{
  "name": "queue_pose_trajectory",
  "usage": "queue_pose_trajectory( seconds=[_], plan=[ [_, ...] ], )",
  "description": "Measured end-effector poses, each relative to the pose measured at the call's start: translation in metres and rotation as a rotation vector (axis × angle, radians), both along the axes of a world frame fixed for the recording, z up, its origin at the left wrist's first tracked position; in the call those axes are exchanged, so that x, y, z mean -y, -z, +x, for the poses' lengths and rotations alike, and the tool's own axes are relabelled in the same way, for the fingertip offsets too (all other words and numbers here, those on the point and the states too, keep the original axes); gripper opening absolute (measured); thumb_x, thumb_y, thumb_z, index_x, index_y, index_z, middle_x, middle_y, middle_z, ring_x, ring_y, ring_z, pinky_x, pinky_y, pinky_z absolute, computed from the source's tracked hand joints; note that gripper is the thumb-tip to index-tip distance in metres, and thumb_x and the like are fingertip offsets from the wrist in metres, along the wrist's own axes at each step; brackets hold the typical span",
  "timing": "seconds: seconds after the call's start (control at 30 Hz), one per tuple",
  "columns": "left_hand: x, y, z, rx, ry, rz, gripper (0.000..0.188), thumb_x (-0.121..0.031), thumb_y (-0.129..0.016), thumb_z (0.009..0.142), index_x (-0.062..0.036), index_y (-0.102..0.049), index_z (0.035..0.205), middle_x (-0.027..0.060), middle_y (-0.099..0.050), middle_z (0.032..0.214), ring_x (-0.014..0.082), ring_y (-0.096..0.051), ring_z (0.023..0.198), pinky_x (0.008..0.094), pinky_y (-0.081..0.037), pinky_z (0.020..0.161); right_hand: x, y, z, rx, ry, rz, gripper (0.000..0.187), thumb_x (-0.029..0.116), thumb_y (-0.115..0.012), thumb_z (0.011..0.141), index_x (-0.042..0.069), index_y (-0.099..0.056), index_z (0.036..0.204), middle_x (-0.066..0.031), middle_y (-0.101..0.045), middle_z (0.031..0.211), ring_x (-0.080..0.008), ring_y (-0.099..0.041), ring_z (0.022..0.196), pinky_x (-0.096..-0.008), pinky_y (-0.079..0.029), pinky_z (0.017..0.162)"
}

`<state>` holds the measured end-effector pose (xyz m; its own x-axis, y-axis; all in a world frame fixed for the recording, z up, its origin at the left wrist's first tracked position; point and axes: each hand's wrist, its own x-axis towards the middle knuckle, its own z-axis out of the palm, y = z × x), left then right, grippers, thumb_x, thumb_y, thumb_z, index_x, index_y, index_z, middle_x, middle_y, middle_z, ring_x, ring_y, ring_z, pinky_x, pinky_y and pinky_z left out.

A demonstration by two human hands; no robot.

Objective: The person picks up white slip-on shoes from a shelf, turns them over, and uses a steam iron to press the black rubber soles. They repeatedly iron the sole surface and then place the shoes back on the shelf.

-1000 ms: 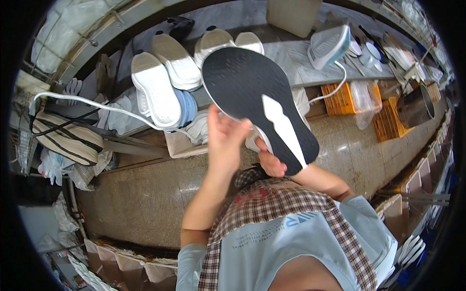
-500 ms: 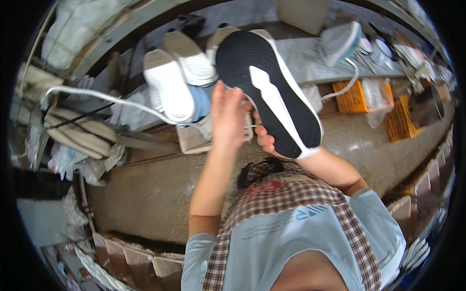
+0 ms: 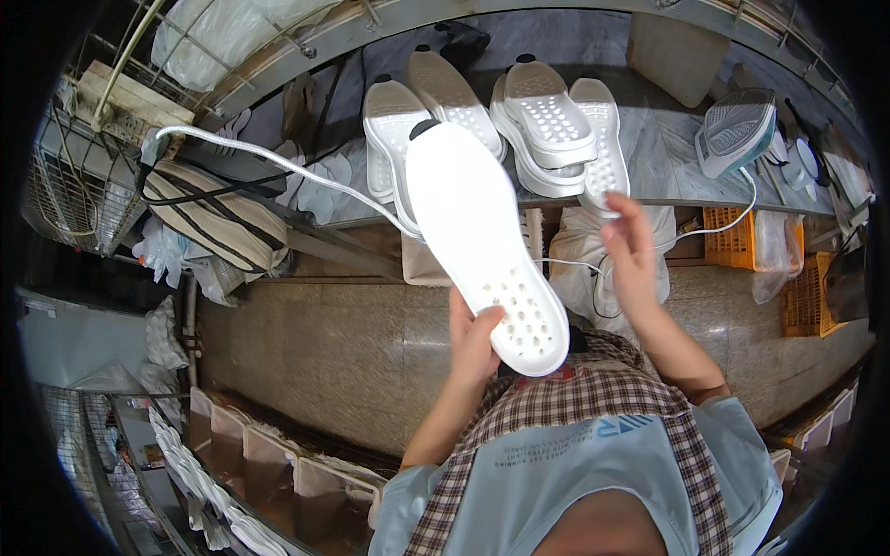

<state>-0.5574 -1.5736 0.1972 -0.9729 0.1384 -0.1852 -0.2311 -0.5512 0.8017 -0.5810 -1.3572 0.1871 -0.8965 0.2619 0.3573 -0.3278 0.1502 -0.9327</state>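
A white shoe sole with a black tip is in my left hand. The hand grips its near, hole-dotted end, with the thumb on top and the other fingers hidden beneath. The sole's white inner face is up, tilted across the table's front. My right hand is open, with nothing seen in it. Its fingertips are over the near end of a white sole at the right of the row; whether they touch it, I cannot tell. Several more soles lie on the table, some stacked.
A corded iron stands on the grey table at the right. Orange crates sit below it. A white cord runs across the left side, above a striped cushion-like bundle. A plastic bag hangs under the table edge.
The sole has turned from its black-and-white underside to its white inner face. My right hand has let go of it and moved right. More soles on the table have come into view.
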Motion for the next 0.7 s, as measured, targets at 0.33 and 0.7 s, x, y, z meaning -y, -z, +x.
queue_pose_trajectory(
  seconds=[0.33, 0.7],
  plan=[
    [0.009, -0.017, -0.113, -0.332, -0.369, -0.526, 0.070, -0.005, -0.057, 0.085, 0.0050, -0.016, 0.141, 0.0235, -0.037, 0.134, 0.0264, -0.051, 0.113, 0.0320, -0.046, 0.091, -0.035, 0.008, -0.063, 0.092, 0.012, -0.073, 0.060, 0.025, -0.061, 0.088, 0.008, -0.033, 0.138, -0.0144, -0.036, 0.138, -0.0235, -0.041, 0.121, -0.0355, -0.032, 0.100],
    [-0.017, -0.019, -0.167, -0.922, -0.422, -2.071, 0.078, -0.040, -0.072, 0.072, -0.0072, -0.039, 0.135, 0.0202, -0.037, 0.140, 0.0376, -0.025, 0.135, 0.0648, -0.022, 0.102, -0.040, -0.025, -0.154, 0.500, -0.130, -0.206, 0.076, 0.046, -0.062, 0.083, 0.002, -0.034, 0.137, -0.0194, -0.041, 0.134, -0.0277, -0.043, 0.121, -0.0358, -0.033, 0.099]
  ],
)
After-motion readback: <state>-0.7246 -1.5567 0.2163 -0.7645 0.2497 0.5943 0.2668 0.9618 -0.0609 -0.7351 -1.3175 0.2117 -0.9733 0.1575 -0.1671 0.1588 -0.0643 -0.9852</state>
